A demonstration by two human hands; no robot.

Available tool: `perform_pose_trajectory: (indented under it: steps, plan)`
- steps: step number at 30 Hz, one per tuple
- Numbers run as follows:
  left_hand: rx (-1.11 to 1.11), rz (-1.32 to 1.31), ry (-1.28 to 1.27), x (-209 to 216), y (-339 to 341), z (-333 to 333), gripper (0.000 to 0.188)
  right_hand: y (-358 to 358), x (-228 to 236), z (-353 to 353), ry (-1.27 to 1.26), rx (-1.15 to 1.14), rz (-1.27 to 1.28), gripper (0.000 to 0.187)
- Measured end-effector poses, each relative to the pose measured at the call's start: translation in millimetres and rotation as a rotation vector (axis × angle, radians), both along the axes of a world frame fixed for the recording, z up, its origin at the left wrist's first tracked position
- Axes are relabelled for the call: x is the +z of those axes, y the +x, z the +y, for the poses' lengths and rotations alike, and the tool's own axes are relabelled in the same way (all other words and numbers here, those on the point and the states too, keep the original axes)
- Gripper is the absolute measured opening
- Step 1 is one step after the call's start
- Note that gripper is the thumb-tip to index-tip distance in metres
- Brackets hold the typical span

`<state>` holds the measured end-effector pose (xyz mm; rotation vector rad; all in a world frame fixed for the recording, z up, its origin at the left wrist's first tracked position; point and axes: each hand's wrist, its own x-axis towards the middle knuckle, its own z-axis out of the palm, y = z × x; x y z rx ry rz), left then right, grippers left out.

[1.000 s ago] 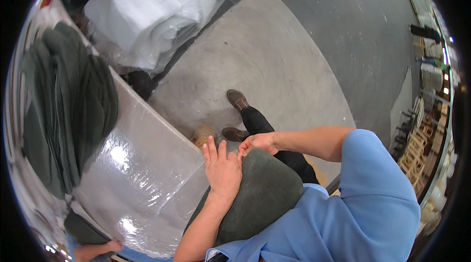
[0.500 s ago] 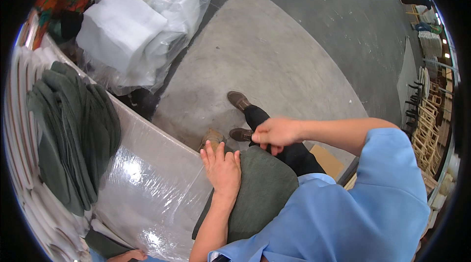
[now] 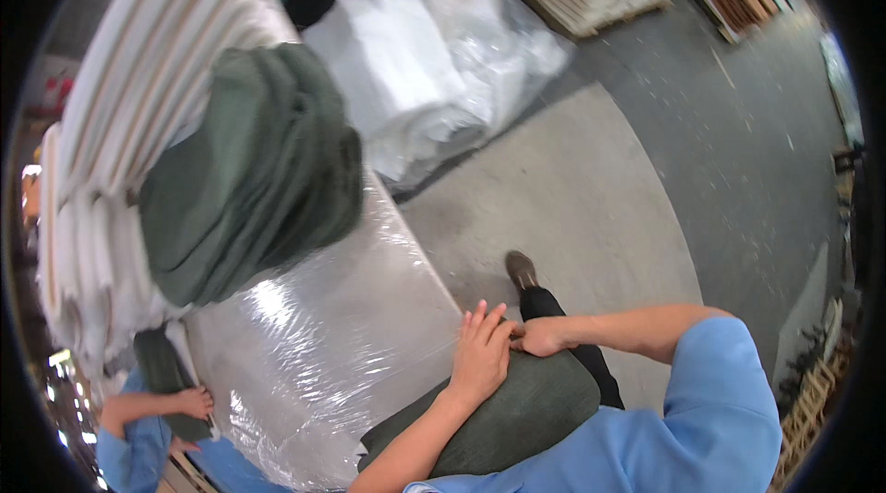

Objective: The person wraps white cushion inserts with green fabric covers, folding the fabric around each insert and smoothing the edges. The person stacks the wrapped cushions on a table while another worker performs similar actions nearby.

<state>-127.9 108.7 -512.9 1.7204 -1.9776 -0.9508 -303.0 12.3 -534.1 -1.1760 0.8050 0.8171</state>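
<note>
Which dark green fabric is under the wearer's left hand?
The lower-centre piece, left hand on top, right hand at its far edge; the draped pile and co-worker's piece are farther left.

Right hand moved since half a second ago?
Yes: the right hand went leftward, nearer the wrapped table, to the edge of the green cushion beside the left hand.

Cloth pile [image 3: 258, 179] on table [image 3: 314, 345], left — cushion [image 3: 526, 410] nearer, right.
</note>
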Motion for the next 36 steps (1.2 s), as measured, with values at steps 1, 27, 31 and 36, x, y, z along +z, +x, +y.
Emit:
perform_pose_trajectory:
  steps: [1, 27, 31, 36]
  plan:
    - [0.041, 0.066, 0.004, 14.8, 13.1, 3.5, 0.031, -0.3, -1.0, 1.2, 0.033, -0.017, 0.031, 0.069]
    - [1.198, 1.548, -0.278, 142.7, 42.9, 225.0, 0.087, -0.3, 52.1, 92.6, -0.232, -0.873, -0.641, 0.05]
    - [1.263, 1.189, -0.359, 193.1, 53.7, 173.3, 0.06, 20.4, 50.6, 129.1, -0.296, -1.017, -0.8, 0.068]
    - [1.111, 0.933, -0.258, 235.8, 72.9, 171.7, 0.046, 4.4, 57.1, 148.8, -0.474, -0.825, -0.685, 0.084]
